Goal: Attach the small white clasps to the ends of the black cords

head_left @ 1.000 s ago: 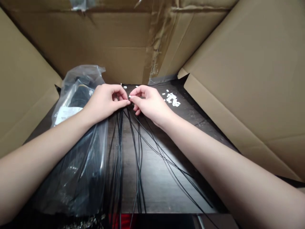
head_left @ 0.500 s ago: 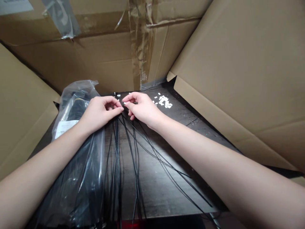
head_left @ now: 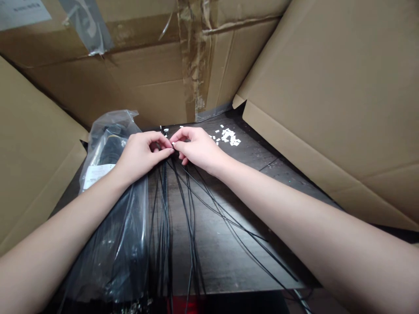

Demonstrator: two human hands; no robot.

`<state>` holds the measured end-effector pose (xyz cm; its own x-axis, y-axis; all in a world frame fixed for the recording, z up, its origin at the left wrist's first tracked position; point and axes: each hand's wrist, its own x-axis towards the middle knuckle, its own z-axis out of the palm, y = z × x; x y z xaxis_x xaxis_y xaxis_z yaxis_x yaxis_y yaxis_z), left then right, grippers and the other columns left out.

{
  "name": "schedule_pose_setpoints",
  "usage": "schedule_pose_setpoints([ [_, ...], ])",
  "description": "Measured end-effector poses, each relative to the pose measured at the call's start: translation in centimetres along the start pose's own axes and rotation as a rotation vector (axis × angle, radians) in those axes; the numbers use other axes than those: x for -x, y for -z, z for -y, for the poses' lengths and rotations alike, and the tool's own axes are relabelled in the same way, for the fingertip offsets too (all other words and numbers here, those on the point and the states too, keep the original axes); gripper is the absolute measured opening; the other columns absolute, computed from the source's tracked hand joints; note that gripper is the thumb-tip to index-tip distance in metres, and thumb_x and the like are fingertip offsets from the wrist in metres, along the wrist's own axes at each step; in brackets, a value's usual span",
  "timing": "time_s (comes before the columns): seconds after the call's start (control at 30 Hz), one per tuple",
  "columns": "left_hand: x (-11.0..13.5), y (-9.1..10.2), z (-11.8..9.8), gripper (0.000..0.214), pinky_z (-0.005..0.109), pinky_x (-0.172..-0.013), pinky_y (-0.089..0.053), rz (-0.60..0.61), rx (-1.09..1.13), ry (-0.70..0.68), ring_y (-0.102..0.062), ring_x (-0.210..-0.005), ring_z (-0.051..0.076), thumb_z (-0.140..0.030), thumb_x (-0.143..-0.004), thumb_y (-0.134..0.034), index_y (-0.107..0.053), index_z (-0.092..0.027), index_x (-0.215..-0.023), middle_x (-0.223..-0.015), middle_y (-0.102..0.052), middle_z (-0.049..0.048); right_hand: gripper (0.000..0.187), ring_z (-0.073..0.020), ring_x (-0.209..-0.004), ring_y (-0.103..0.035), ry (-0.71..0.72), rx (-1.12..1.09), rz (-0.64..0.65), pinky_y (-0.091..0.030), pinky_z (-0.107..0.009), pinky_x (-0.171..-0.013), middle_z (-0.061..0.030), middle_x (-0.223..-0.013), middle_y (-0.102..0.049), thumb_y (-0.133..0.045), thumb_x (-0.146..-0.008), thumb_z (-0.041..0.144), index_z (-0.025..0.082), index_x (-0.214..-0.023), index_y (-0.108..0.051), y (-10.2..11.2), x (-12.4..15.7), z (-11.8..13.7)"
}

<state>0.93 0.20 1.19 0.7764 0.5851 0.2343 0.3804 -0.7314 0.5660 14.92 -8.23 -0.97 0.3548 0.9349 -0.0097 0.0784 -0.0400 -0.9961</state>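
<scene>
Black wires (head_left: pixel 165 196) bunched at your fingertips; white tabs (head_left: pixel 227 137) heaped beyond.

Your right hand (head_left: pixel 198 150) pinches a tiny white piece (head_left: pixel 172 143) between thumb and forefinger; your left hand (head_left: pixel 142 152) curls with its fingers pressed together at the wire ends, its hold too small to tell; loose wire lengths fan across the dark wood table (head_left: pixel 222 257), the clear plastic bag (head_left: pixel 131 248) of dark coils beside them; a few tabs lie near the wire tips, most remain heaped; cardboard flaps (head_left: pixel 327 78) rise behind.
</scene>
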Motion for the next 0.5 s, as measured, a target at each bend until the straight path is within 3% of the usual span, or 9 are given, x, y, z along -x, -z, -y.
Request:
schedule_pose_setpoints([
  [0.17, 0.04, 0.12, -0.04, 0.02, 0.025, -0.061, -0.04, -0.028, -0.025, 0.029, -0.057, -0.062, 0.013, -0.035, -0.076, -0.071, -0.076, -0.016, -0.08, -0.072, -0.072, 0.003, 0.014, -0.0059, -0.046, -0.053, 0.017, 0.022, 0.017, -0.047, -0.016, -0.038, 0.0029, -0.062, -0.058, -0.059, -0.076, 0.001, 0.016, -0.075, -0.061, 0.06, 0.04, -0.08],
  [0.5, 0.11, 0.23, 0.3, 0.026, 0.026, -0.064, -0.043, 0.03, 0.07, 0.083, -0.063, -0.067, 0.015, -0.04, -0.075, -0.073, -0.078, -0.016, -0.08, -0.073, -0.075, 0.0041, 0.015, -0.0057, -0.046, -0.054, 0.023, 0.014, 0.014, -0.047, -0.016, -0.036, 0.0034, -0.066, -0.056, -0.058, -0.078, 0.001, 0.016, -0.076, -0.058, 0.11, 0.22, -0.25],
])
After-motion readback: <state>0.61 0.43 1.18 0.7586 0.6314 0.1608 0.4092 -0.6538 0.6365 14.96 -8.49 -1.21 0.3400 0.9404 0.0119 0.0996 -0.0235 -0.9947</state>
